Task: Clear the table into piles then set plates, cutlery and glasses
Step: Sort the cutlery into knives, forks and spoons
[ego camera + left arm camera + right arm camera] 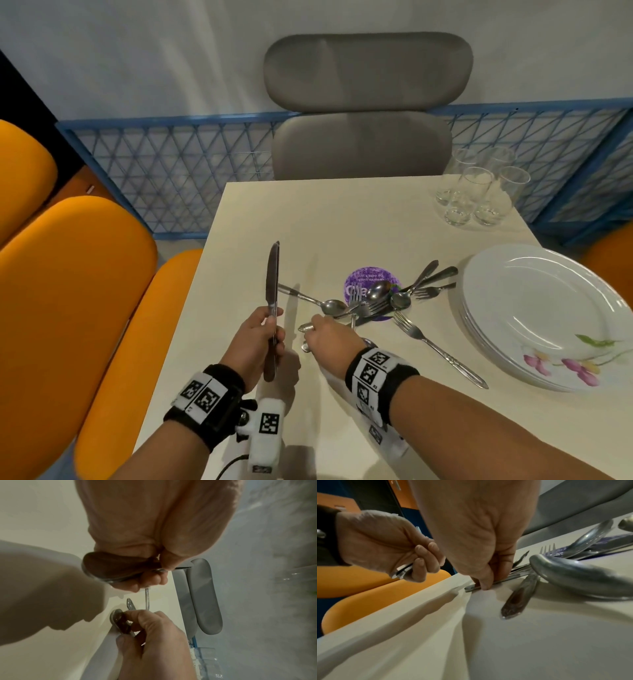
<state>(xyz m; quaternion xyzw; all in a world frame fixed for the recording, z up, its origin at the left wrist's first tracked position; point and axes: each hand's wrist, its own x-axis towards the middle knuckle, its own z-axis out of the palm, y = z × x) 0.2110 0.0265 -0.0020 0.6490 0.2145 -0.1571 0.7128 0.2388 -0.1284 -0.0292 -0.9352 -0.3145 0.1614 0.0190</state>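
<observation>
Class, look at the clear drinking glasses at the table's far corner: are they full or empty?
Empty: the clear drinking glasses stand upright, with the table showing through and no liquid visible.

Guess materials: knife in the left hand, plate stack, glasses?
Knife: polished metal, likely stainless steel; grey mirror sheen. Plate stack: glazed white ceramic or possibly melamine; glossy highlights, printed flowers. Glasses: clear glass by look, see-through with thick bases; plastic not excluded.

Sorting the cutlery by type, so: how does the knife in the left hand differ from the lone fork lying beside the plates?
The knife is gripped upright in the left hand; the fork lies flat on the table, untouched. The knife has a plain blade and handle; the fork has tines and a patterned handle. Both are silver metal.
</observation>
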